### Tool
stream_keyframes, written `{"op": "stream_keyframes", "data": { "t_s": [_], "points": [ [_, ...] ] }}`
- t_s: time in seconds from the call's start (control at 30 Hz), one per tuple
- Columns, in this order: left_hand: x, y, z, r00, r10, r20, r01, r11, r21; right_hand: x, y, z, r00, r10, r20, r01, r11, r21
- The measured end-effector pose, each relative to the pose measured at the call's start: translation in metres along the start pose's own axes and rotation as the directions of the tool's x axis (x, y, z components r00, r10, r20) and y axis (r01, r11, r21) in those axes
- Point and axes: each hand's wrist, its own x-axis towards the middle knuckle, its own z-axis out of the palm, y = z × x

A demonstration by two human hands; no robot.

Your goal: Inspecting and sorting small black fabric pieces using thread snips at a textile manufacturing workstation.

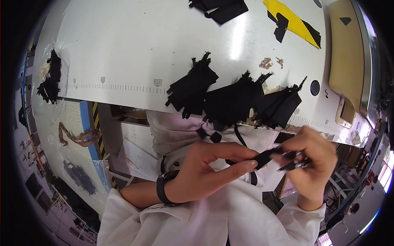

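Note:
Over my lap, just below the table edge, my left hand (217, 170) pinches a narrow black fabric strip (263, 159) between thumb and fingers. My right hand (314, 162) is closed on a small dark metal tool, seemingly thread snips (296, 161), held right beside the strip's end and smeared by motion. Part of the strip is hidden behind my left fingers. A small black fabric tab (214, 137) hangs above my left hand. Along the near table edge lie three heaps of black fabric pieces: a left heap (193, 86), a middle heap (234, 100) and a right heap (280, 105).
The white table (123, 49) has a printed ruler scale along its front. Farther back are more black pieces (223, 10) and a yellow-and-black strip (291, 22). A beige machine body (349, 53) stands at the right. Clear plastic with black fabric (52, 76) lies far left.

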Motion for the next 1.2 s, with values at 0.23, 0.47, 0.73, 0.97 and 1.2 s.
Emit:
{"op": "stream_keyframes", "data": {
  "t_s": [0.23, 0.47, 0.73, 0.97, 1.2],
  "points": [
    [0.008, -0.007, -0.005, 0.999, -0.039, -0.013, 0.038, 0.999, -0.035, 0.028, 0.015, -0.005, 0.877, 0.318, -0.360, -0.310, 0.947, 0.082],
    [0.008, 0.003, -0.003, 0.993, -0.117, -0.016, 0.116, 0.990, -0.082, 0.002, -0.005, -0.002, 0.945, -0.312, -0.096, 0.166, 0.712, -0.682],
    [0.006, 0.001, -0.002, 0.998, -0.055, 0.014, 0.056, 0.997, -0.046, 0.008, -0.008, 0.008, 0.927, -0.360, -0.104, 0.208, 0.724, -0.657],
    [0.004, 0.002, -0.002, 0.992, 0.026, 0.126, -0.030, 0.999, 0.030, 0.000, -0.008, -0.002, 0.993, 0.113, -0.020, -0.112, 0.993, 0.042],
    [0.006, -0.002, -0.001, 0.998, -0.063, -0.018, 0.061, 0.995, -0.073, 0.025, 0.019, -0.008, 0.873, 0.283, -0.396, -0.260, 0.959, 0.114]
  ]
}}
